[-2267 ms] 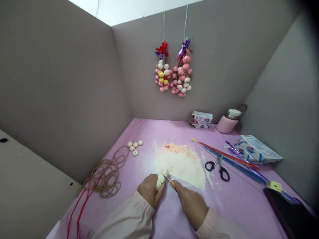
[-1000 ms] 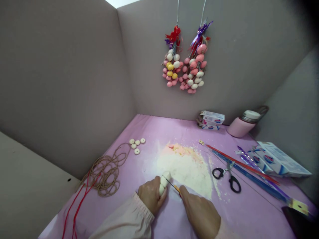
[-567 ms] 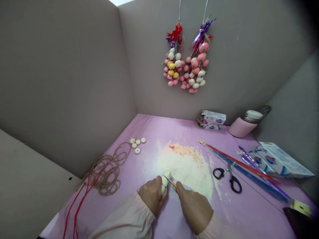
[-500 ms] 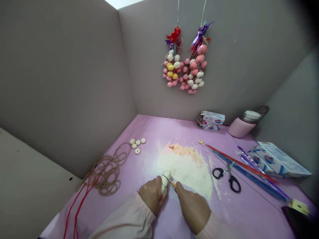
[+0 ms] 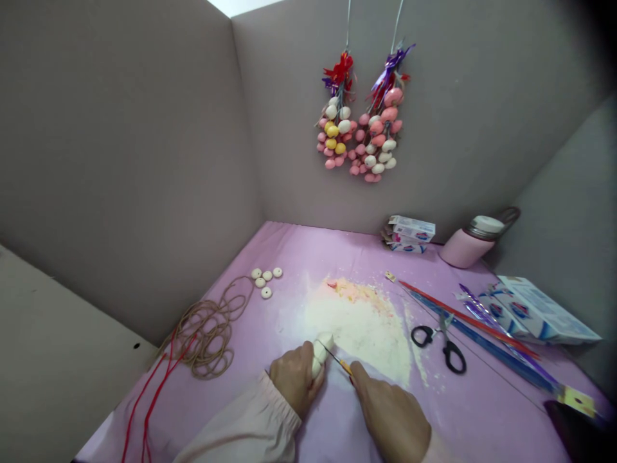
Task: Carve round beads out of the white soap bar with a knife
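My left hand (image 5: 295, 378) is closed around a white carved piece (image 5: 321, 350), which looks like soap, near the front of the table. A groove runs across this piece. My right hand (image 5: 393, 411) grips a thin carving knife (image 5: 344, 366) by its yellow handle, and the narrow blade reaches to the top of the white piece. My fingers hide the rest of the handle and the lower part of the piece. White shavings (image 5: 361, 328) spread just beyond both hands, with pink and yellow crumbs (image 5: 361, 290) at their far side.
Several white beads (image 5: 267, 293) and a tangle of brown cord (image 5: 212, 328) with red strings (image 5: 154, 405) lie left. Scissors (image 5: 443, 341), ribbons (image 5: 482, 334) and soap boxes (image 5: 544, 308) lie right. A pink jar (image 5: 465, 247) stands at the back; two bead bunches (image 5: 378, 138) hang on the wall.
My right hand has drawn back to the right and slightly down with the knife, showing more of its blade. My left hand keeps the white piece in nearly the same place.
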{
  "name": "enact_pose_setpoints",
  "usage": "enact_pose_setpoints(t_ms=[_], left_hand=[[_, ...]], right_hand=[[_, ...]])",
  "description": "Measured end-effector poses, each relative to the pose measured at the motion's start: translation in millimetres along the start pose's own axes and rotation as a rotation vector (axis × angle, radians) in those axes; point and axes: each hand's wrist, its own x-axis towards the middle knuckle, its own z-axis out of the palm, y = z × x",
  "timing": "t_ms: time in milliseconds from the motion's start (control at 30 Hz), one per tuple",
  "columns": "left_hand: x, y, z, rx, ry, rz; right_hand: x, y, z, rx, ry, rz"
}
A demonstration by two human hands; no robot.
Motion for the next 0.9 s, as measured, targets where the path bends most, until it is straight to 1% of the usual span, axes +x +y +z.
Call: enact_pose_setpoints(t_ms=[167, 267, 433, 567, 667, 767, 900], left_hand=[[3, -3, 0.9, -0.034, 0.005, 0.007], [4, -5, -1.3, -0.062, -0.003, 0.012], [5, -6, -1.4, -0.110, -0.009, 0.037], [5, -5, -4.0, -0.123, -0.017, 0.024], [5, -3, -7.7, -0.110, -0.041, -0.020], [6, -2, -9.1, -0.095, -0.053, -0.053], [5, -2, -7.5, -0.077, -0.038, -0.027]], right_hand=[[3, 1, -9, -0.008, -0.032, -0.024], [8, 2, -9, -0.012, -0.031, -0.035], [19, -2, 5, 0.018, 0.039, -0.064], [23, -9, 15, 0.052, 0.100, -0.037], [21, -9, 16, 0.084, 0.107, -0.022], [15, -6, 13, 0.072, 0.101, -0.019], [6, -2, 7, 0.028, 0.064, -0.002]])
